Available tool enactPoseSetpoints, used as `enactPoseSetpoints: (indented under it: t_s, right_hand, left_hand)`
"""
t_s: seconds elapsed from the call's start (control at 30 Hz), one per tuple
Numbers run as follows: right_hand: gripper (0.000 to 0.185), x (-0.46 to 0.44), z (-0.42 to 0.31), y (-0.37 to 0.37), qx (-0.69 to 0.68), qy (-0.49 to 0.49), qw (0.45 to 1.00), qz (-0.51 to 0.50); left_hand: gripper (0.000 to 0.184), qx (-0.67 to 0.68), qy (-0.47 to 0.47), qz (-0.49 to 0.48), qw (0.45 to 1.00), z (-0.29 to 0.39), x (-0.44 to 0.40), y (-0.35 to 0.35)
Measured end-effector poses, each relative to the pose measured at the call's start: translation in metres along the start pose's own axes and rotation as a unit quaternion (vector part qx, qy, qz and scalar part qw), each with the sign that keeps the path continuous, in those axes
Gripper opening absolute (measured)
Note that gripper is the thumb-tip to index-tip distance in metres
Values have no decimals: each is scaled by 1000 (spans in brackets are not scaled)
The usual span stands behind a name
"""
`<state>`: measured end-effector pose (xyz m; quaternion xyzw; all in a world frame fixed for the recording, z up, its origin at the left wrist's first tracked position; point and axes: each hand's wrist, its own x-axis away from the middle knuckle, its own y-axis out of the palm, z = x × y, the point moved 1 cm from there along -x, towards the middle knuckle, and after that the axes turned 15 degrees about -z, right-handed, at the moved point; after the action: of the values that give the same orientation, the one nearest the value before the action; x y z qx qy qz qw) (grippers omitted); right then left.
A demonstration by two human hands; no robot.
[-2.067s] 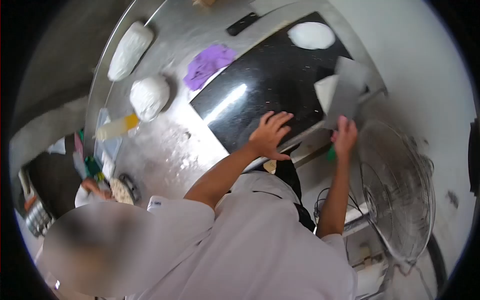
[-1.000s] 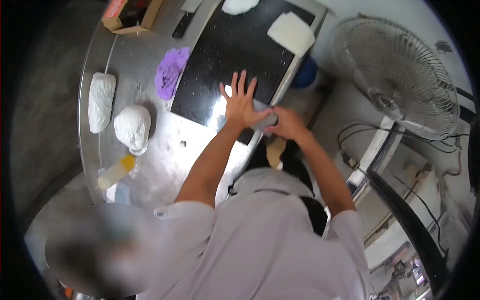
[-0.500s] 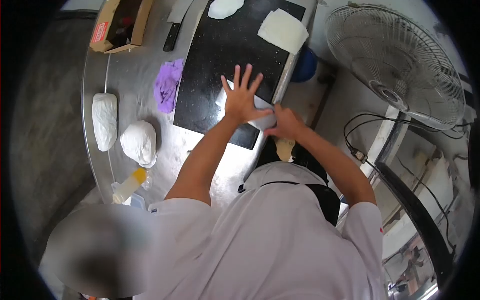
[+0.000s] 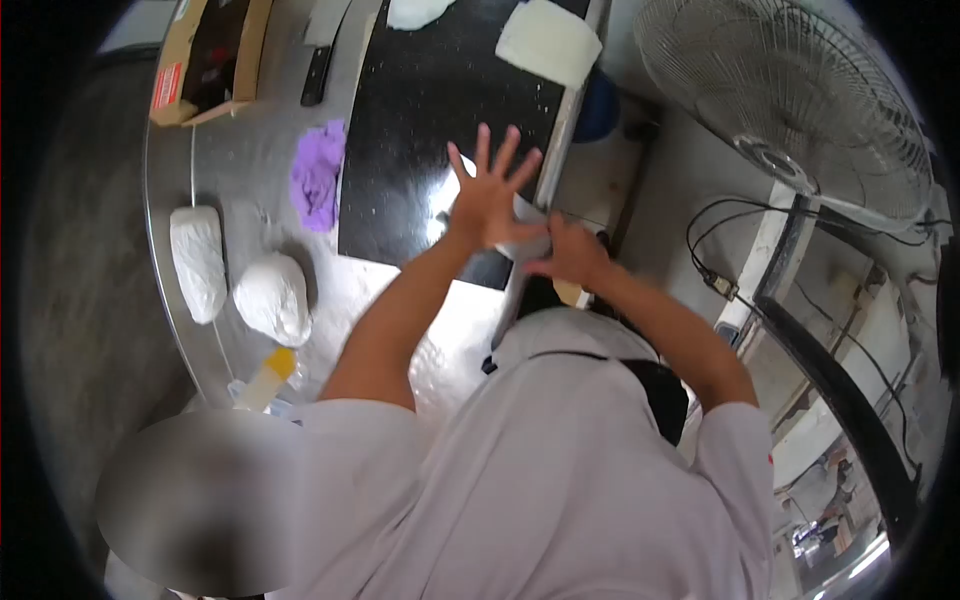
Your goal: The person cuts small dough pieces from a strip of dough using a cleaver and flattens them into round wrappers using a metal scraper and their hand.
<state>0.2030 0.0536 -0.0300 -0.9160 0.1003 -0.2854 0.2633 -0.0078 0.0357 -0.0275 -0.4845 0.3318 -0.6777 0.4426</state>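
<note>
My left hand [image 4: 490, 205] lies palm down with its fingers spread, over a flat grey blade-like tool [image 4: 527, 215] near the front right corner of a black board [image 4: 425, 120]. My right hand [image 4: 575, 252] is closed around the near end of this tool, just past the board's edge. Most of the tool is hidden by my hands, so its exact kind does not show. A white slab [image 4: 548, 45] rests at the board's far right, and a white lump [image 4: 416, 10] is cut off by the top of the view.
Left of the board are a crumpled purple cloth [image 4: 318, 175], a black-handled knife [image 4: 316, 75] and an open cardboard box [image 4: 170, 90]. Two white bundles [image 4: 197, 265] [image 4: 273, 300] and a yellow-capped bottle [image 4: 265, 380] stand nearer. A fan [image 4: 790, 110] is at right.
The view has shifted slightly, so the table's things sit a little further left. My left hand remains spread and my right hand still grips the tool, with little movement between them.
</note>
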Motion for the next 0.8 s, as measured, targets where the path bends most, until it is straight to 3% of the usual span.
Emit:
enactPoseSetpoints:
  t_s: [0.07, 0.13, 0.27, 0.37, 0.4, 0.5, 0.53, 0.63, 0.67, 0.73, 0.8]
  right_hand:
    - [79, -16, 22, -15, 63, 11, 995, 73]
    - [79, -13, 8, -40, -10, 116, 991, -62]
    - [77, -54, 12, -100, 95, -28, 993, -70]
    - [79, -63, 11, -93, 37, -68, 993, -93]
    - [79, -45, -8, -92, 20, 25, 989, -145]
    - [82, -25, 6, -70, 14, 33, 991, -127]
    - [81, -27, 11, -72, 66, -8, 995, -71]
    - [80, -50, 19, -100, 2, 2, 993, -118]
    - [80, -58, 18, -113, 2, 7, 993, -116]
    - [79, -77, 11, -132, 138, -36, 982, -124]
    - [79, -66, 12, -119, 114, -53, 985, -119]
  left_hand:
    - [116, 11, 28, -1, 1000, 3, -24, -9]
    - [115, -15, -7, -2, 1000, 8, -27, -20]
    - [113, -24, -100, 102, 989, -12, -49, -27]
    - [115, -18, -132, 121, 984, -16, -35, -17]
    - [116, -24, -112, 93, 989, -12, -29, -13]
    - [118, -3, -75, 30, 997, 8, -19, -10]
    - [118, -7, -74, 46, 996, 5, -32, -12]
    - [117, -4, -92, 128, 988, -4, -45, -15]
    - [118, -13, -129, 124, 984, -7, -48, -21]
    - [124, -33, -167, 115, 979, -20, -55, -28]
    - [126, -25, -163, 109, 980, -14, -51, -18]
